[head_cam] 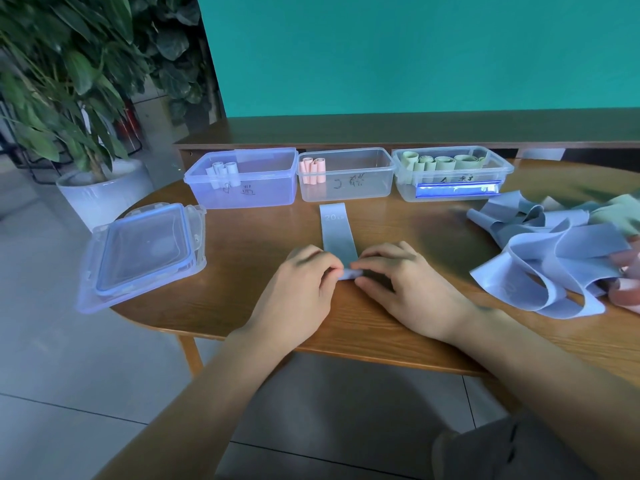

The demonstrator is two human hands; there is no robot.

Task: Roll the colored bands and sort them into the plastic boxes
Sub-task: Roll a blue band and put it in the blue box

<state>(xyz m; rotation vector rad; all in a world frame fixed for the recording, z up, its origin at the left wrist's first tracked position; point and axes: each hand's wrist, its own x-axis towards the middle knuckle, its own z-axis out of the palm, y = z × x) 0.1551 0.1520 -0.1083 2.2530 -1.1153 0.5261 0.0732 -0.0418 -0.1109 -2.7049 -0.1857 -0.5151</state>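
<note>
Near the table's (242,306) front edge, my left hand (301,289) and right hand (401,282) pinch the blue band's (337,233) rolled end, fingers curled.

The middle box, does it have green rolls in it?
No, the middle box holds pink rolls; the green rolls sit in the right box.

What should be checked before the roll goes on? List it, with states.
1. Both hands on the band's near end: left hand and right hand pinch it. Ok.
2. Band lies flat and straight ahead. Ok.
3. Roll tight and even: hidden by fingers. Cannot tell.
4. Blue box open, with room. Ok.
5. Path to the boxes free of the pile. Ok.
</note>
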